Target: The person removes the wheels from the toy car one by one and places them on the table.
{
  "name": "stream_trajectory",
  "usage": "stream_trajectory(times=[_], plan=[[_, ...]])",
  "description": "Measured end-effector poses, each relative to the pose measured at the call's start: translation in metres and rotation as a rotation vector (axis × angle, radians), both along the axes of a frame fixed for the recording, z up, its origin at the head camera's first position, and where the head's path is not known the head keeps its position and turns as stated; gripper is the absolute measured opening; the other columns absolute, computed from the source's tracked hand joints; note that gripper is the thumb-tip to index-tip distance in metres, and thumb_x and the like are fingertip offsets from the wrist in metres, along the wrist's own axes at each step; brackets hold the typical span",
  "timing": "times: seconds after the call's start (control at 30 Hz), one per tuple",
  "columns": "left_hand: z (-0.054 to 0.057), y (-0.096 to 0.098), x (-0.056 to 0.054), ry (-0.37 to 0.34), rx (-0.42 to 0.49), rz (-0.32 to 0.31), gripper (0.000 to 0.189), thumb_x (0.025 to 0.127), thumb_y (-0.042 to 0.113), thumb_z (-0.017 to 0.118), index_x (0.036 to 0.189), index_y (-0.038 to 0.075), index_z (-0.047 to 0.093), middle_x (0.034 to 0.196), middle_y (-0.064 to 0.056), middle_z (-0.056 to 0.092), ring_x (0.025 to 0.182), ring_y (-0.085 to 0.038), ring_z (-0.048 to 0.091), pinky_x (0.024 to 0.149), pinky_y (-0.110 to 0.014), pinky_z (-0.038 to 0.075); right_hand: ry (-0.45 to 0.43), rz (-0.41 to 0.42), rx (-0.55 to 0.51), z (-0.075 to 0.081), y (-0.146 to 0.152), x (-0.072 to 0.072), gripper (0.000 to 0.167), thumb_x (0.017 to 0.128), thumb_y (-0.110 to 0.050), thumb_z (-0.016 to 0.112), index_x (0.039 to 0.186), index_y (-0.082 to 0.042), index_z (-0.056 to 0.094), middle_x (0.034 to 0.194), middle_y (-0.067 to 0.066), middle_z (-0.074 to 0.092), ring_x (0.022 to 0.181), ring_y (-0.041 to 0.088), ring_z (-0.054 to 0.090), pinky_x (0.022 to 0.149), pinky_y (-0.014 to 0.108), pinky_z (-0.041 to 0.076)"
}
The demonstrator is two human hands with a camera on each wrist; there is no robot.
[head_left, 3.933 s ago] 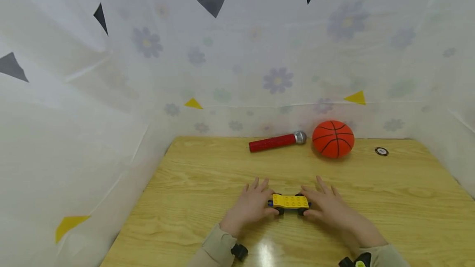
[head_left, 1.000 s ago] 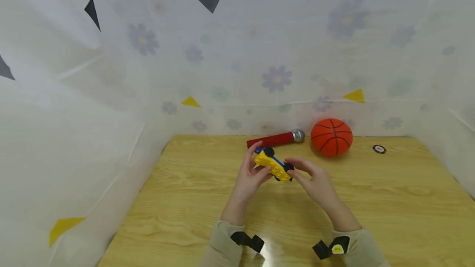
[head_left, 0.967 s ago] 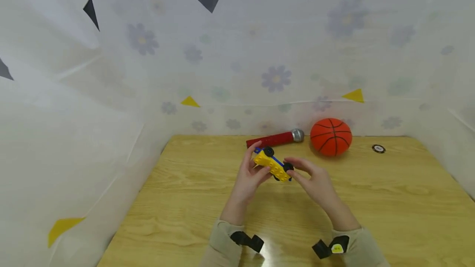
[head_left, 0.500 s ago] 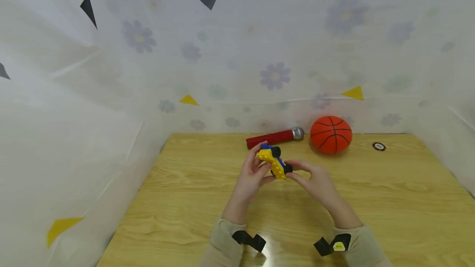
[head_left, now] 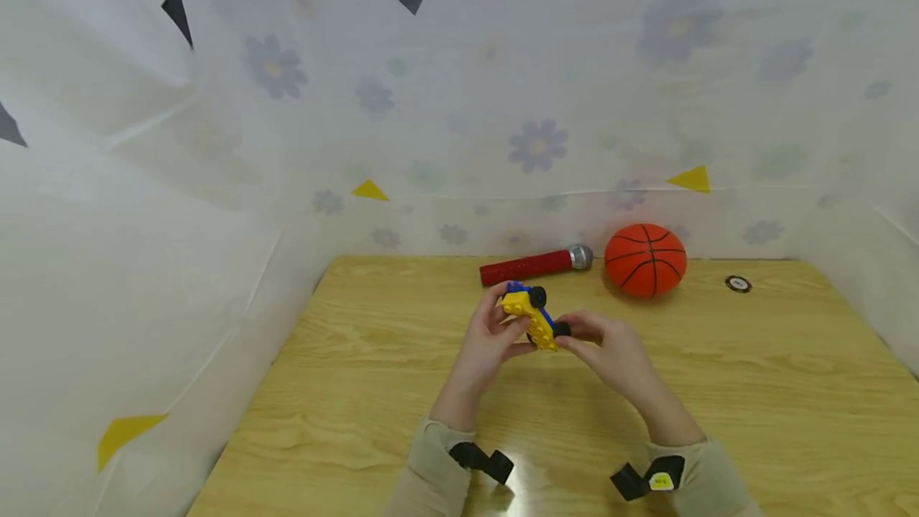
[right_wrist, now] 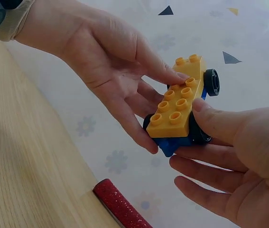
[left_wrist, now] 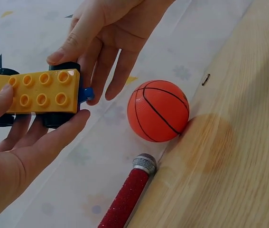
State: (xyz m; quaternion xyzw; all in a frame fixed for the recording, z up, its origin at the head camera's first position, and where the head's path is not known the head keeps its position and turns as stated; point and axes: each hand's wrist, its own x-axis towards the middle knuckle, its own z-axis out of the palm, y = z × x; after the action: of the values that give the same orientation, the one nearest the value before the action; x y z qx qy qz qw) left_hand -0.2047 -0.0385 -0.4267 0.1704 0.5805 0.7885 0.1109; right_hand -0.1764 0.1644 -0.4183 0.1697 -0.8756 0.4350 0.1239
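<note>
A toy car [head_left: 532,316] with a yellow studded top, blue base and black wheels is held tilted above the table. My left hand [head_left: 483,348] grips it from the left, thumb on the studs and fingers underneath. With thumb and fingers, my right hand [head_left: 612,351] pinches a black wheel at the car's near right end. In the right wrist view the toy car [right_wrist: 174,107] shows its blue hitch at the near end, between the left hand [right_wrist: 110,61] and the right hand [right_wrist: 248,152].
On the wooden table [head_left: 345,389], a red microphone [head_left: 527,267] with a silver head lies near the back edge. An orange basketball-patterned ball [head_left: 645,260] sits to its right. A small black-and-white disc [head_left: 738,284] lies farther right. A flower-patterned sheet [head_left: 445,102] hangs behind.
The toy car stood on the table between both hands; it was lifted and tilted. Over the last second it has turned slightly in the hands, its far end swinging right.
</note>
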Motion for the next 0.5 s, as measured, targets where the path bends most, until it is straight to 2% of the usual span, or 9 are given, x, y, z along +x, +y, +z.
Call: stream_trajectory(times=[0.17,0.33,0.5], plan=[[0.0056,0.0035,-0.0021,-0.010,-0.003,0.004,0.052,0.099,0.000,0.055,0.147,0.013,0.038,0.136,-0.023,0.056,0.112,-0.024,0.064,0.087,-0.052,0.058,0.023,-0.016,-0.004,0.0018,0.0014,-0.0011,0.020,0.084,-0.009,0.078,0.102,-0.005,0.071,0.085,0.004,0.075,0.081,0.019,0.073,0.073,0.031,0.061],[0.0050,0.0050,0.0001,-0.030,0.014,0.040,0.051,0.097,-0.002,0.057,0.144,0.010,0.042,0.130,-0.020,0.061,0.108,-0.023,0.066,0.086,-0.051,0.058,0.067,-0.024,0.008,0.0023,0.0009,0.0001,0.021,0.081,-0.008,0.080,0.100,-0.004,0.072,0.082,0.002,0.073,0.078,0.018,0.072,0.071,0.029,0.061],[0.0020,0.0047,0.0044,-0.056,0.024,0.069,0.050,0.097,-0.003,0.058,0.144,0.008,0.043,0.124,-0.016,0.067,0.103,-0.020,0.068,0.084,-0.048,0.060,0.029,-0.034,-0.004,0.0020,0.0001,0.0031,0.022,0.080,-0.010,0.081,0.100,-0.003,0.073,0.083,0.002,0.074,0.076,0.014,0.071,0.069,0.023,0.059]])
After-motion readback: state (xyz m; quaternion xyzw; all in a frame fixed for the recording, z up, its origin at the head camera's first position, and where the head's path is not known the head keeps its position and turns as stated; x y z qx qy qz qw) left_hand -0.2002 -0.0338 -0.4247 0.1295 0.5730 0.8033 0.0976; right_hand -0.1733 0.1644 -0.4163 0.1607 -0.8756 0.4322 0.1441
